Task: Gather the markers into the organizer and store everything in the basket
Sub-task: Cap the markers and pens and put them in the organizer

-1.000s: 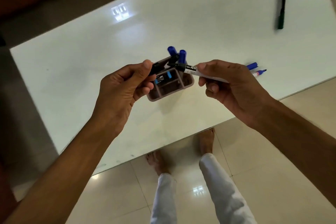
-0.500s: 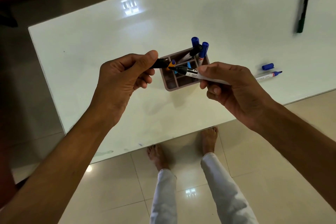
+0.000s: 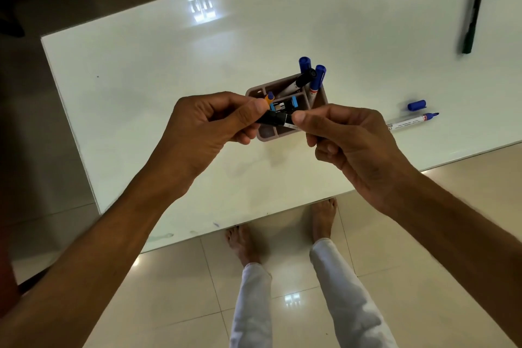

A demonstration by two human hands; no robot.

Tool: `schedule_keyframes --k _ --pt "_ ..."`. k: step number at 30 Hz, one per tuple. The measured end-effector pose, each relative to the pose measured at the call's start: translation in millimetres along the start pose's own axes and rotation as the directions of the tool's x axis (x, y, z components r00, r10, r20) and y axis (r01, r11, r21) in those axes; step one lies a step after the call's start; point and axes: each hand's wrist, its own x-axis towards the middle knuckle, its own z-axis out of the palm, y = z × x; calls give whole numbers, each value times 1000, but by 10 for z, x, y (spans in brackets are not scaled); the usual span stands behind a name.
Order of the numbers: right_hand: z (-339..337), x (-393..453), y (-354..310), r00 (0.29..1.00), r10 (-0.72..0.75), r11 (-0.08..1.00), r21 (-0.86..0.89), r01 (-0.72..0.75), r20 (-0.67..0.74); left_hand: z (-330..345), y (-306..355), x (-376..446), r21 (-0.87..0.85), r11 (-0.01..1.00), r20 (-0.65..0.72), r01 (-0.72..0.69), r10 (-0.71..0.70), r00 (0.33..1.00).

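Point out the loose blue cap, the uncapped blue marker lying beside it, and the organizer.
loose blue cap [image 3: 416,105], head view, middle of its side.
uncapped blue marker [image 3: 409,122], head view, middle of the white barrel.
organizer [image 3: 321,96], head view, right wall near the rim.

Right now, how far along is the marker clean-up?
Done: three capped markers stand in the organizer. In hand: the left hand and right hand press a black cap onto a marker over the organizer. Left: the uncapped blue marker and its loose cap on the table, plus the dark marker farther away. No basket is in view.
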Motion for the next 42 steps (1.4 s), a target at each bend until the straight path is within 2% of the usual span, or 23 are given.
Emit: schedule_keyframes --k 3,7,10,12,14,15,16,18,19,21,23,27,31,36,38,42 --pt "28 -22 58 994 -49 997 -62 43 -101 25 -62 -1 59 998 20 -18 17 1000" --pt "179 -21 124 983 -35 999 -30 30 -182 24 -135 39 73 996 -61 -51 56 997" --pt "190 47 62 991 -73 985 -163 54 -112 -3 -107 95 109 991 -102 -76 87 991" --pt "159 124 -36 993 -97 908 -402 118 73 -50 -73 128 143 988 -129 -60 79 989" --pt "154 219 -121 966 -139 753 -609 247 219 -57 -49 167 155 987 -129 -34 54 990" --pt "159 286 -158 957 -190 693 -660 290 221 -58 -42 188 151 988 -135 -24 44 990" --pt "153 353 -209 955 -248 662 -692 289 161 -59 -41 211 135 991 -154 -8 29 988" --pt "92 496 -334 916 -400 625 -739 253 -25 -88 -33 266 65 997 -232 39 -23 972" --pt "46 553 -411 882 -461 622 -743 248 -92 -119 -25 297 19 997 -284 69 -61 957" --pt "-18 638 -544 847 -516 616 -742 263 -128 -222 6 346 -82 987 -375 139 -160 913" --pt "-21 674 -588 851 -519 575 -768 283 -75 -343 21 358 -141 972 -426 187 -230 875" --pt "72 759 -481 888 -459 507 -815 280 20 -532 -15 317 -144 972 -462 187 -234 855" --pt "179 879 -359 917 -396 468 -849 245 46 -599 -84 270 -140 969 -458 202 -244 855" --pt "111 897 -365 919 -394 525 -818 235 10 -620 -121 206 -146 970 -462 197 -243 853" --pt "-1 852 -424 889 -456 535 -809 244 -34 -605 -126 186 -110 973 -446 205 -232 865" --pt "-385 708 -464 811 -575 518 -814 262 -105 -501 -88 192 84 976 -306 200 -166 938"
